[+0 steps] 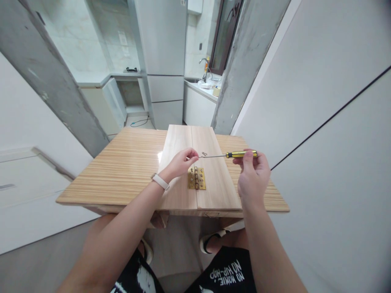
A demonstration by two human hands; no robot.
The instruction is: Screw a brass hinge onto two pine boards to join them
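My right hand (pixel 254 173) grips the yellow and black handle of a screwdriver (pixel 240 154), whose thin shaft points left. At its tip, the fingers of my left hand (pixel 181 162) pinch a small screw (pixel 200 157). Below them a brass hinge (pixel 196 178) lies across the seam between two pale wooden boards (pixel 179 140). Screw heads or holes show on both of its leaves, too small to tell apart. A few loose screws (pixel 204 154) rest on the right board just behind the screwdriver shaft.
The boards lie on a striped wooden table (pixel 122 162). White panels (pixel 330 134) stand close on the right and on the left. Beyond the table are a fridge (pixel 165 40), a sink counter (pixel 198 93) and an open cabinet (pixel 130 95).
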